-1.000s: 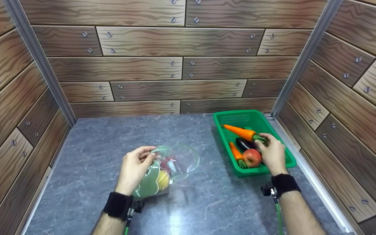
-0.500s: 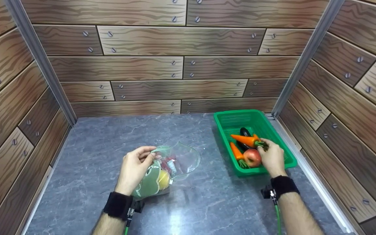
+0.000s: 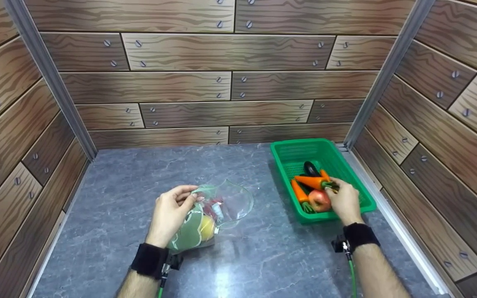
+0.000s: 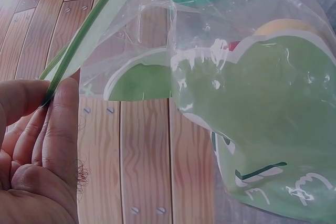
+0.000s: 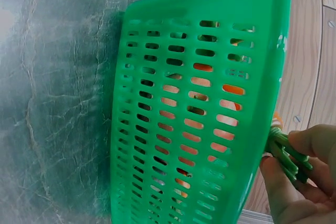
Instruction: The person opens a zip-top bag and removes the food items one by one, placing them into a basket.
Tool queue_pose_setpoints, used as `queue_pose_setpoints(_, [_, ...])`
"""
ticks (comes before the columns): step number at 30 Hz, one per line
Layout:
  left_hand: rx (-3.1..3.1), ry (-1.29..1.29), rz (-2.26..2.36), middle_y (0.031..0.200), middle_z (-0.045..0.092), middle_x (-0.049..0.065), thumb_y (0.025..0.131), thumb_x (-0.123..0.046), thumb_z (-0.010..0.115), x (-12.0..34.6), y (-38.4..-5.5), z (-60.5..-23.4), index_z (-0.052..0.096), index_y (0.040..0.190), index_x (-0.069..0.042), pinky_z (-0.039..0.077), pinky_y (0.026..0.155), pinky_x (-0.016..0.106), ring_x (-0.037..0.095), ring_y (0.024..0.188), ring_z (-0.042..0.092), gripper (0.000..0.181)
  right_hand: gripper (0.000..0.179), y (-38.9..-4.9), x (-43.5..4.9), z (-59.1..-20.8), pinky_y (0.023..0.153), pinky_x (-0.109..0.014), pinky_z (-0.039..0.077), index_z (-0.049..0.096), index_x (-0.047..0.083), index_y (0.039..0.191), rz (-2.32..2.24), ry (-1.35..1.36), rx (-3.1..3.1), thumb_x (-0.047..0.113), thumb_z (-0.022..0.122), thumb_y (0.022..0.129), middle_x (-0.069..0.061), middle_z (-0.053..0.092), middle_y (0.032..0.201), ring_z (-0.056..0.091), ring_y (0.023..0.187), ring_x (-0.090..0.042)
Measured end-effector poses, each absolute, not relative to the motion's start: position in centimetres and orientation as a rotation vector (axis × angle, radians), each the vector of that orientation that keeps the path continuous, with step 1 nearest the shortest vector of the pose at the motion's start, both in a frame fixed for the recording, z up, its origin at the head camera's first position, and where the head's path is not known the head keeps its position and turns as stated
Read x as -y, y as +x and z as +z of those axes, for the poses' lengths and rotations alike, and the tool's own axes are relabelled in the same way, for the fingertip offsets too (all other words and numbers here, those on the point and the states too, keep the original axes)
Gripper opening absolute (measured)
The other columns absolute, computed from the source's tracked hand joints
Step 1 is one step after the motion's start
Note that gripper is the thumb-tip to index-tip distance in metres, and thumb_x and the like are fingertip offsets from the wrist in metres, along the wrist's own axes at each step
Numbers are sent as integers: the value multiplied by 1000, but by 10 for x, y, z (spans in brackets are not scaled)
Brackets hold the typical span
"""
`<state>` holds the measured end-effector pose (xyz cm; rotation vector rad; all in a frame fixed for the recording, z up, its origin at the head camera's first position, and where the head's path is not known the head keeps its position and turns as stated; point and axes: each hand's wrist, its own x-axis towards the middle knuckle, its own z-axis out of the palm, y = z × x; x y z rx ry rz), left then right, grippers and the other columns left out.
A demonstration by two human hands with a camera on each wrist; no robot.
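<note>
My left hand (image 3: pixel 175 211) pinches the green-edged rim of a clear zip bag (image 3: pixel 189 231) with a green printed front. Inside the bag show a yellow round thing (image 3: pixel 207 227) and something red, its kind unclear. In the left wrist view the thumb and fingers grip the bag's green strip (image 4: pixel 79 38). My right hand (image 3: pixel 345 200) holds a carrot (image 3: pixel 309 181) by its green top, over the green basket (image 3: pixel 278 165); the right wrist view shows the leafy stems (image 5: pixel 287 153) between thumb and fingers. Beneath and around it lie an apple (image 3: pixel 319 200), another carrot (image 3: pixel 299 191) and an eggplant (image 3: pixel 310 168).
The basket stands at the right rear of the grey marbled tabletop (image 3: pixel 172 165), close to the right wall. Wood-patterned panels (image 3: pixel 180 87) enclose the table at the back and both sides. A green cable (image 3: pixel 352 273) hangs from the right wrist camera.
The carrot in my right hand has come lower and nearer in the basket, now just above the apple, uncovering the eggplant's far end. The left hand and bag have stayed in place.
</note>
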<state>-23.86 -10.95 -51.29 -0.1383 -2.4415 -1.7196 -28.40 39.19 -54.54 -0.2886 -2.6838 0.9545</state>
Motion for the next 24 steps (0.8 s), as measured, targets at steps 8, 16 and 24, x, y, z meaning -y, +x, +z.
queue_pose_setpoints(8, [2437, -130, -1748, 118, 91, 15, 111, -8, 78, 109, -239, -512, 85, 135, -5, 66, 82, 15, 33, 108, 90, 25, 51, -284, -392, -546, 103, -63, 66, 65, -6, 161, 960, -279, 2727, 9, 74, 114, -38, 70, 155, 72, 138, -59])
queue_pose_setpoints(16, [2421, -133, -1775, 118, 91, 16, 111, -5, 77, 107, -238, -511, 85, 134, -4, 68, 85, 19, 30, 108, 90, 24, 48, -284, -389, -552, 92, -51, 70, 68, -4, 159, 993, -243, 2792, 10, 76, 114, -39, 73, 150, 79, 125, -55])
queue_pose_setpoints(24, [2411, -139, -1788, 117, 91, 16, 111, -5, 77, 106, -237, -510, 85, 133, -4, 68, 83, 17, 33, 108, 90, 23, 54, -287, -383, -557, 77, -31, 60, 62, -2, 166, 1028, -206, 2916, 13, 75, 116, -36, 67, 161, 81, 113, -46])
